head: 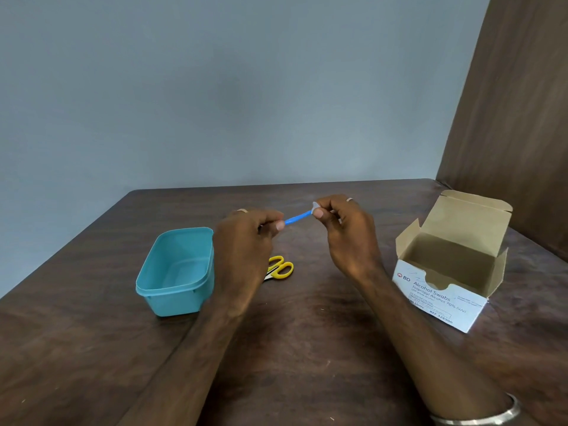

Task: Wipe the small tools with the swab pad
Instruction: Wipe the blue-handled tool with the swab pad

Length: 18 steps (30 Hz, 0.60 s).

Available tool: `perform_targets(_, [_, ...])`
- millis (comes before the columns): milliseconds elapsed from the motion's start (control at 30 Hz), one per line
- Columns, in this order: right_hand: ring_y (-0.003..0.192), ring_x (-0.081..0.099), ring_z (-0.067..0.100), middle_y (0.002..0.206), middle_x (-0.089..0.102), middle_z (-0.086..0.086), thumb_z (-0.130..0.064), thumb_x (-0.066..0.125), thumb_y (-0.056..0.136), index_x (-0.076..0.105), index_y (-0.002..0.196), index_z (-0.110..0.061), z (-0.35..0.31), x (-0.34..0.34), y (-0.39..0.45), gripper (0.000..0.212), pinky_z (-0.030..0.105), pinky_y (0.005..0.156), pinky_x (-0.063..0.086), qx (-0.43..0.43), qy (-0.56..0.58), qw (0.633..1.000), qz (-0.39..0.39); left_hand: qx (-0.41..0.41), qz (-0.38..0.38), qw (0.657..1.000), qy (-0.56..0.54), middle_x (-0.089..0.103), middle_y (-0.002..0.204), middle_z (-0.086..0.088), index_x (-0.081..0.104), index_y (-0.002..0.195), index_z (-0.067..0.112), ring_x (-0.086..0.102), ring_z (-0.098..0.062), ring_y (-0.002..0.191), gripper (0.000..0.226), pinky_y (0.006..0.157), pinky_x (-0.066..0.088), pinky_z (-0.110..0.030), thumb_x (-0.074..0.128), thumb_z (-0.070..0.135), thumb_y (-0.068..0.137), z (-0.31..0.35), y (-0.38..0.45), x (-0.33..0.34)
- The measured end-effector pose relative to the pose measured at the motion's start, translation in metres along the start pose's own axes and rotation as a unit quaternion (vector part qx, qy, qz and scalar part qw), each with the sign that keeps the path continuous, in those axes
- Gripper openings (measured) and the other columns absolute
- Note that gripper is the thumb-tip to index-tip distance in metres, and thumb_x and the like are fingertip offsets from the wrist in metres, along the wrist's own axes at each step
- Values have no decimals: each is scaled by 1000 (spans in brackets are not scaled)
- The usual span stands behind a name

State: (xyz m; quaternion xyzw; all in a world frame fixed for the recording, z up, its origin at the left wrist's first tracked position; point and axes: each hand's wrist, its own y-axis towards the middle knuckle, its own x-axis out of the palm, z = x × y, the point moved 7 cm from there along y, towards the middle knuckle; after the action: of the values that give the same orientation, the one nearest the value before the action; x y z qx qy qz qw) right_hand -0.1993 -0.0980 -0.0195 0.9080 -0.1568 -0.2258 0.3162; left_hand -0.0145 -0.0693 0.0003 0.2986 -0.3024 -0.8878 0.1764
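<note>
The swab pad (315, 206) is sitting pinched in the right hand (347, 235) fingertips, wrapping the far right end of a slim blue tool (297, 217). The left hand (246, 241) is gripping its near left end, above the table (307, 348), with yellow-handled scissors (281, 267) lying below.

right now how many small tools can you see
2. A blue tool held above the table between the left hand and right hand; yellow-handled scissors on the table, partly behind the left hand. More may be hidden.

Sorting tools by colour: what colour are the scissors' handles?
Yellow; the scissors show in the head view, partly behind the left hand.
</note>
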Motion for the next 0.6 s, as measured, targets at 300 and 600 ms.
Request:
perform_targets(300, [82,58,5,91,70,-7,-13,68,93,75,97,-16,-4,4,1,9,25,71,46,-61,-68,995,-30,49,-135,984,105,73,93,-8,73,114,18,61,-23,87,24,76,46,-34,64,18,92,7,-5,23])
perform_targets(600, [77,62,0,93,75,-14,-20,72,91,77,98,-22,15,-6,0,9,20,70,52,119,168,977,56,-25,-77,993,85,76,95,0,75,107,23,66,-16,86,20,76,48,-31,69,25,88,-3,-3,9])
